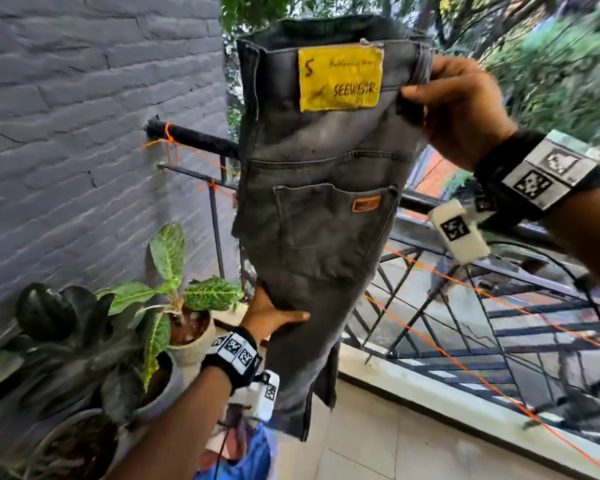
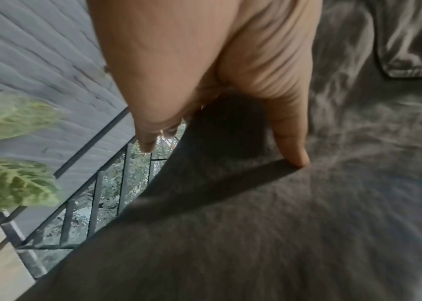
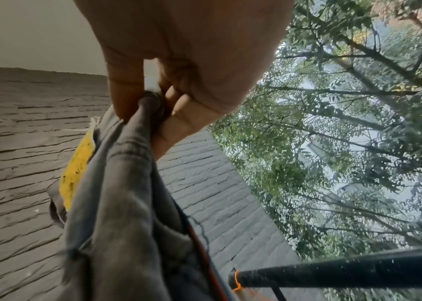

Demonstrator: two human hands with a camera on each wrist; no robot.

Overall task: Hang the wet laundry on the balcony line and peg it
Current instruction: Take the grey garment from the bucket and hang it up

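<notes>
Right hand point(image 1: 461, 112): fingers pinching waistband of grey jeans point(image 1: 319, 209), held aloft before railing point(image 1: 499, 271). Left hand point(image 1: 271, 317): thumb and fingers clasping leg. Likely heavy, limp, wet; grip waistband.

I see my left hand point(image 2: 204, 67) from just behind, big and close at the top. My thumb point(image 2: 291, 140) points down and its tip presses on the grey jeans point(image 2: 269, 234). My other fingers point(image 2: 147, 140) go behind the edge of the cloth, so the edge sits pinched between them and my thumb. The jeans fill the bottom and right side, soft and blurry. A pocket corner point(image 2: 415, 61) shows at the top right. On the left I see a grey brick wall point(image 2: 32, 59). Two green spotted leaves point(image 2: 11, 183) poke in at the left edge. Black railing bars point(image 2: 96, 203) cross below them, with trees behind.
</notes>
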